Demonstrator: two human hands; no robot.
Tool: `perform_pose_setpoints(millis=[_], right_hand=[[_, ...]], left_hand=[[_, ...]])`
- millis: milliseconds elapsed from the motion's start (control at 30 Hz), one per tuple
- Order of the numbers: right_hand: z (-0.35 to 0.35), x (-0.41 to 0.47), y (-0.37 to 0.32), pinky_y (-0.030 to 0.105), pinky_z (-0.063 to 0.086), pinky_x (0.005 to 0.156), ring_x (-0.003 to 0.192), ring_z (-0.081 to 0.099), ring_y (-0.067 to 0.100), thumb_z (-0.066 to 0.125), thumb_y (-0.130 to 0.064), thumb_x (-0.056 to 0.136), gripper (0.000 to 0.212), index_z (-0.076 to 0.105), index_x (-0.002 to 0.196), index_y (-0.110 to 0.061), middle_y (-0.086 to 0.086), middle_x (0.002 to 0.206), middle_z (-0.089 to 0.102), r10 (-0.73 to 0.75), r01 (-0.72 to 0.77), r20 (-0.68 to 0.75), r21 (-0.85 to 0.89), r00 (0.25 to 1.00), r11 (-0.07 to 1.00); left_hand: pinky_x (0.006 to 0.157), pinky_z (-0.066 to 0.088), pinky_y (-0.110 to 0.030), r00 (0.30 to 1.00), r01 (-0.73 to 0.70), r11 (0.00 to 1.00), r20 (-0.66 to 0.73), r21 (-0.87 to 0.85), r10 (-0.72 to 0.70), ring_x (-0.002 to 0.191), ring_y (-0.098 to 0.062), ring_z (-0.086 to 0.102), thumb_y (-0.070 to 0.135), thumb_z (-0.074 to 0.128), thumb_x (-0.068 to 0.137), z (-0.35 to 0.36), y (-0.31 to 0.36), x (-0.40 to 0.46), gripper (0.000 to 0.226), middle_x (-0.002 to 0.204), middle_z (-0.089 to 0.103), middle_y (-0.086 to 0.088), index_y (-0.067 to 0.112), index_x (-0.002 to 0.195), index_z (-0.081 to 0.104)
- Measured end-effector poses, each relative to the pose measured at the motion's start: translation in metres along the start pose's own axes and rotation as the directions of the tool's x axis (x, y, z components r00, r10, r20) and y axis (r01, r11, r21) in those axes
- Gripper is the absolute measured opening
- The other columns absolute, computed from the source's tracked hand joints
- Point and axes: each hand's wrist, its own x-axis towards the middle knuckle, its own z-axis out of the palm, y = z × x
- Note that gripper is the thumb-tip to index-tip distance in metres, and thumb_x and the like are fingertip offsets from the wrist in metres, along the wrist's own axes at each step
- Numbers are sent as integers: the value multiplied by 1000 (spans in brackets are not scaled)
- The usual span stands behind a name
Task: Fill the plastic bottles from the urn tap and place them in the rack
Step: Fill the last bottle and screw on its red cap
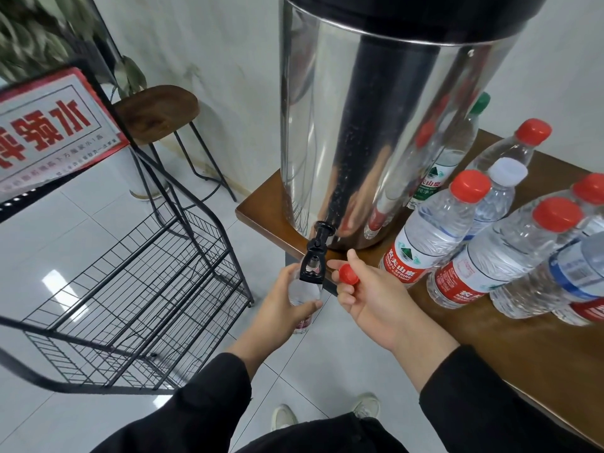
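The wire rack point(137, 282) stands on the floor at the left, its black tiers showing no bottles, well apart from the tap. The left hand point(281, 302) grips an uncapped plastic bottle point(302, 305), fingers and thumb curled round its upper body. The bottle's long axis runs nearly upright, its mouth directly under the black tap point(313, 256) of the steel urn point(376, 125); whether mouth and spout touch is hidden by the tap body. The bottle is clear, with a red label low down, and how much water it holds cannot be told.

Just right of the tap, the right hand point(369, 295) pinches the bottle's red cap point(349, 275) between thumb and forefinger, the other fingers loosely curled. This hand is the nearer one to the tap lever, beside it but not touching, so working the tap likely falls to it, with the cap kept in its pinch.

Further right, capped bottles point(490, 250) stand close together on the wooden table point(490, 338), most with red caps, one white, one green behind.
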Motion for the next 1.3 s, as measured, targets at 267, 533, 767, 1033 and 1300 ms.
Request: perform_pose_setpoints(millis=[267,533,767,1033,1300], right_hand=[[2,-2,-2,20,25,34,45,35,12,45,-55,100,50,55,85,-8,6,63,49,38,-37,-45,32,998,999],[-1,0,0,23,21,37,45,27,12,33,-36,105,38,54,98,-6,8,63,48,86,-87,13,102,996,991],[2,1,1,27,31,51,56,37,15,46,-11,94,35,59,123,4,14,88,51,39,-39,0,93,999,995],[-2,4,3,29,54,67,79,68,21,55,-14,102,26,64,121,0,16,97,72,-57,58,34,-26,998,998],[-1,3,4,27,55,62,66,69,19,60,-45,96,41,69,97,-5,12,76,70,-267,222,-72,-373,961,901]], left_hand=[[76,44,-1,1000,-4,1000,6,22,4,85,27,52,26,81,88,-1,-6,2,68,123,59,14,40,139,39],[86,36,0,1000,-3,999,5,34,3,113,28,45,32,82,86,-1,-10,5,69,128,52,33,44,138,39],[93,35,-4,1000,-6,1000,1,30,6,120,23,45,32,83,86,0,-15,6,69,134,53,32,42,139,41],[82,38,2,1000,1,999,12,39,-1,100,27,51,27,81,87,-1,-16,7,68,126,55,26,42,137,38],[74,44,-2,1000,8,999,26,34,-9,81,26,52,29,81,88,-2,-17,8,72,124,58,16,35,146,39]])
